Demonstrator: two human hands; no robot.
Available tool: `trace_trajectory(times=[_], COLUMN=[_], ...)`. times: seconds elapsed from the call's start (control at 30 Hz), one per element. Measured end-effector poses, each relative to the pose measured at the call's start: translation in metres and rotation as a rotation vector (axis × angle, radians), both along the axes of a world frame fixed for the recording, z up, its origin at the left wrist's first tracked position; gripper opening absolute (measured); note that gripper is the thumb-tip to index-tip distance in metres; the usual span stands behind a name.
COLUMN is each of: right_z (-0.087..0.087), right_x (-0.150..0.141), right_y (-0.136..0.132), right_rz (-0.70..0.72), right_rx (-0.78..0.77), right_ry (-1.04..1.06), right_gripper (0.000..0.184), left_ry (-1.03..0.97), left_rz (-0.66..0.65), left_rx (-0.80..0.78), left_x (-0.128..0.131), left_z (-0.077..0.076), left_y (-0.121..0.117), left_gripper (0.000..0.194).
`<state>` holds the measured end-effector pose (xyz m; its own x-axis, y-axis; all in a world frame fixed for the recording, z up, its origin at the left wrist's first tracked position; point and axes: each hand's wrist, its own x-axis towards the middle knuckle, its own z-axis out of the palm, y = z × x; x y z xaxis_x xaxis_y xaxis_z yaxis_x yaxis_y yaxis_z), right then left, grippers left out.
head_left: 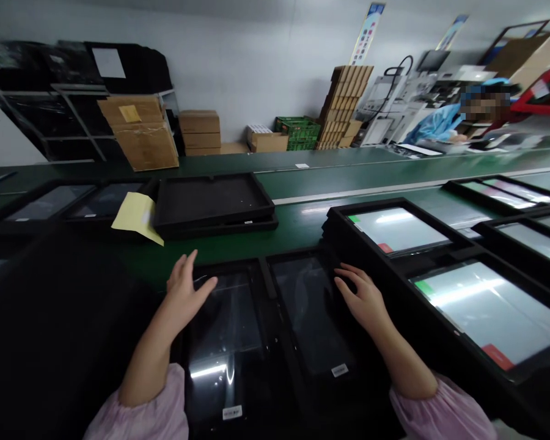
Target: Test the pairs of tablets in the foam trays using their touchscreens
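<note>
On the near side of the bench [302,235], we had both hands spread wide, holding nothing. Our left hand [187,294] was over the far end of one dark screen [224,342], its fingertips near the screen's far edge. Our right hand [364,299] was over the far end of a second dark screen [314,311], just beside the first. We could not tell whether either hand touched its screen. A white label [339,370] sat near the second screen's near edge. To the right along the bench lay stacked trays with lit screens [396,231], marked with green and red tabs. Toward the bench's middle, a black tray [213,198] sat on another, with a yellow sheet [137,217] against its left side. Beyond the bench stood cardboard boxes [142,131], green crates [297,129] and machines [394,104], and a person in a blue sleeve [433,125] was at its far right.
</note>
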<state>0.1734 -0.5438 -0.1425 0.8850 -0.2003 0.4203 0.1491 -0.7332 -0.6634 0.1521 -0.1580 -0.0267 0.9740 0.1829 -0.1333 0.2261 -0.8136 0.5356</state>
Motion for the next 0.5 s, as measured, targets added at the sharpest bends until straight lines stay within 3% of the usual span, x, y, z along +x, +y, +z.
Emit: trace_trajectory(times=[0.17, 0.5], right_z=[0.001, 0.011], right_x=[-0.001, -0.010], right_y=[-0.002, -0.001], right_rz=[-0.012, 0.049], right_rx=[0.004, -0.064], right_ry=[0.026, 0.068], right_gripper=[0.043, 0.057], left_ry=[0.136, 0.238], left_rz=[0.091, -0.129], left_rx=[-0.086, -0.158], left_x=[0.001, -0.006], left_z=[-0.014, -0.024], left_y=[0.021, 0.041], left_gripper=[0.091, 0.112])
